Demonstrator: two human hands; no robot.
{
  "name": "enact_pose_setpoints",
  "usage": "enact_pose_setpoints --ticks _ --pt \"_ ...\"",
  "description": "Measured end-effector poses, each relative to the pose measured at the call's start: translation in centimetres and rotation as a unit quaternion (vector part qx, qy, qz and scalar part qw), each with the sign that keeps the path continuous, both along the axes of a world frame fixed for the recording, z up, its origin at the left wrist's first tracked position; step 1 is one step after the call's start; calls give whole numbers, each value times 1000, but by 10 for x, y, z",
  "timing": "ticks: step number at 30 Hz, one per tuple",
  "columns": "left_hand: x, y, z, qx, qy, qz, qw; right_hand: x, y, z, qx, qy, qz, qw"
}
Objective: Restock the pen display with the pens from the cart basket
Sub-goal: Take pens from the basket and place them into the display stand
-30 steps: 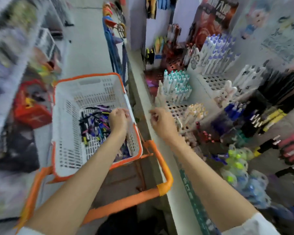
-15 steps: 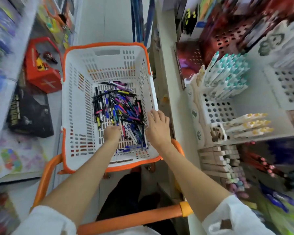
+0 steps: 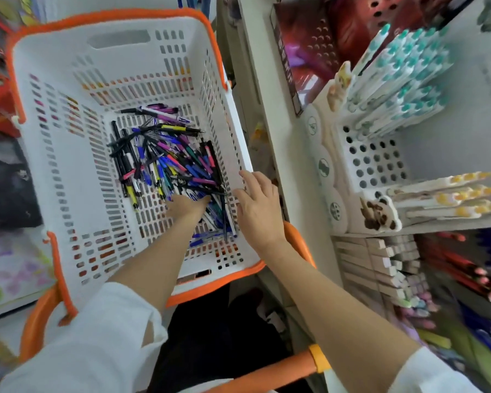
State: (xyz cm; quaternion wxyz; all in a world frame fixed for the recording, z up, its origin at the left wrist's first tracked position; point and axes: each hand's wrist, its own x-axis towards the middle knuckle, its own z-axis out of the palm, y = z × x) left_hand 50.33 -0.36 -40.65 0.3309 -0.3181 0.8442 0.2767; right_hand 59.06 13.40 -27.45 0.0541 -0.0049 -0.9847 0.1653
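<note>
Bottom of frame: two white sleeves (image 3: 97, 336) are showing, with both bare forearms reaching up-frame past the orange cart handle (image 3: 267, 373). Just above that, at frame centre, the left hand (image 3: 186, 207) is pushing into the near edge of the pen pile (image 3: 165, 160). Its fingertips are sitting buried among the pens, so I can't tell if it's gripping any. Just right of it, the right hand (image 3: 257, 205) is lying flat with fingers straight and slightly spread over the top edge of the basket's right wall, holding nothing.

The basket (image 3: 68, 165), white slotted plastic with an orange rim, is filling the left and centre of the frame. The pens are lying loose on its floor, bunched toward the right side: black, blue, purple and some yellow.

Right of frame, across a pale shelf edge, the pen display (image 3: 372, 163) is standing, white and perforated. Yellow-capped pens (image 3: 451, 197) are sitting in its lower tier at mid right. Teal-capped pens (image 3: 403, 72) are leaning in the upper tier at upper right. Rows of round holes are showing between the two groups.
</note>
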Motion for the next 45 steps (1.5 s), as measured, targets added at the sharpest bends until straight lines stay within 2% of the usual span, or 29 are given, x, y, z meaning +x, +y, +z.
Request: enact_pose_setpoints --ticks 3,8,15,21,24,27,29,32,36,39,41,43,45 --pt "-2 21 8 -62 -9 -25 998 0 0 0 -2 4 0 1000" --pt "8 31 -6 -92 61 -75 991 0 1 0 -1 10 3 1000" --pt "12 20 -14 105 61 34 992 0 1 -3 -3 25 0 1000" --pt "29 8 -4 210 35 155 965 0 0 -2 0 19 -2 1000" --pt "27 -1 11 181 57 160 969 0 0 -2 -1 19 -1 1000" --pt "20 -13 27 188 5 166 968 -1 0 -3 4 20 -2 1000" --pt "15 -24 40 201 -66 111 971 0 0 -3 10 18 0 1000" --pt "13 -41 74 175 -158 -58 970 0 1 -3 17 17 -2 1000" --pt "16 -64 114 103 -194 -201 955 -1 3 -4 13 15 -2 1000" --pt "20 -78 135 78 -112 -177 975 -3 2 -4 18 15 -2 1000" --pt "23 -80 150 143 -31 -80 986 -3 1 -4 30 31 3 999" --pt "29 -73 169 253 64 69 963 -2 -3 0 15 65 14 998" --pt "32 -57 186 335 166 182 909 0 -19 16 -110 88 -18 990"
